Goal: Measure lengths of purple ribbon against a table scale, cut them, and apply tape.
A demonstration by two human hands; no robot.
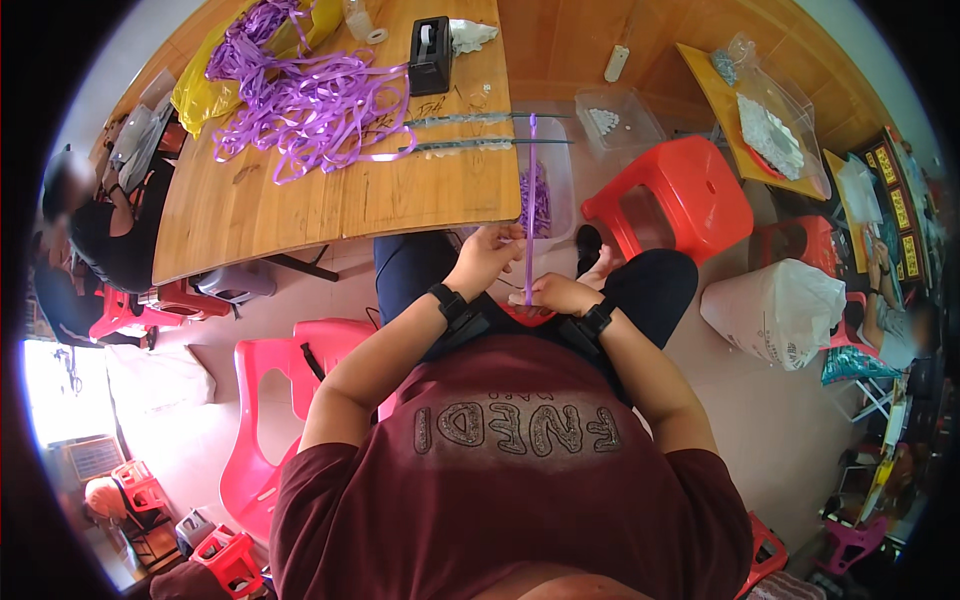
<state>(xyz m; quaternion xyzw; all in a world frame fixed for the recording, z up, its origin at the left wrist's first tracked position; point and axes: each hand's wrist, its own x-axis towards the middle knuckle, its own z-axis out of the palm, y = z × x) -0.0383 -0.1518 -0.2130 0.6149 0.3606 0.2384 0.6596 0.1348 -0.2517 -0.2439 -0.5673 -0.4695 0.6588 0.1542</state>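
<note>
In the head view, I judge that I am partway through. What looks done is the heap of short purple ribbon pieces (pixel 537 205) in the clear plastic bin (pixel 566 205) by the right edge of the brown wooden desk (pixel 300 215). What looks left is plenty: a loose tangle of shiny purple ribbon (pixel 320 115) spreads over the desk beside a yellow plastic bag (pixel 195 100). The length in my hands seems unfinished, as it is not yet among the pieces.

That length, a long narrow strip of purple satin ribbon (pixel 531 190), runs from my hands, in front of my lap, out to two thin dark rods (pixel 555 142) jutting past the desk's edge. It looks straight and taut, smooth and glossy, and slightly bunched near the farther rod; whether it is looped or tied there I cannot tell.

My right hand (pixel 562 296) has its grip pinching the strip's near end. My left hand (pixel 490 262) is curled just beside the strip, higher up; I cannot tell whether that grip is closed on it.
</note>
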